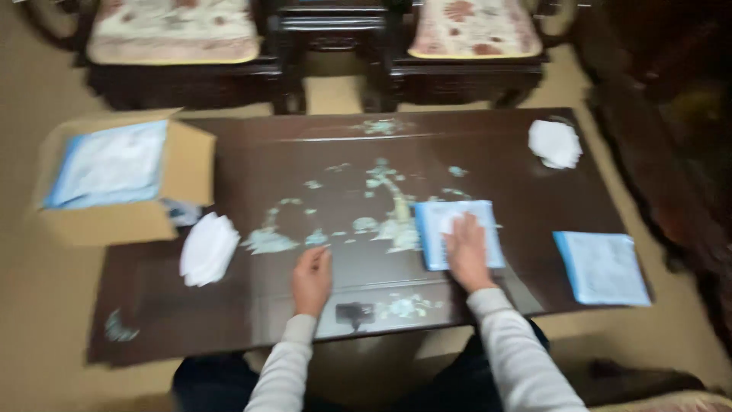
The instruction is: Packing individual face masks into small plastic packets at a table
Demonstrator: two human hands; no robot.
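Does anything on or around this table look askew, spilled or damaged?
Nothing spilled or visibly damaged. The cardboard box sits askew, overhanging the dark table's left edge. The right hand presses a blue-edged packet; the left hand rests flat. Blur hides fine detail.

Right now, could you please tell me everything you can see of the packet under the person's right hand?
The packet is a flat, pale blue-and-white rectangle, seemingly thin plastic or paper, lying flat on the dark inlaid table, slightly right of centre. The right hand rests palm-down on it, covering its middle and lower part. Blur hides any finer detail.
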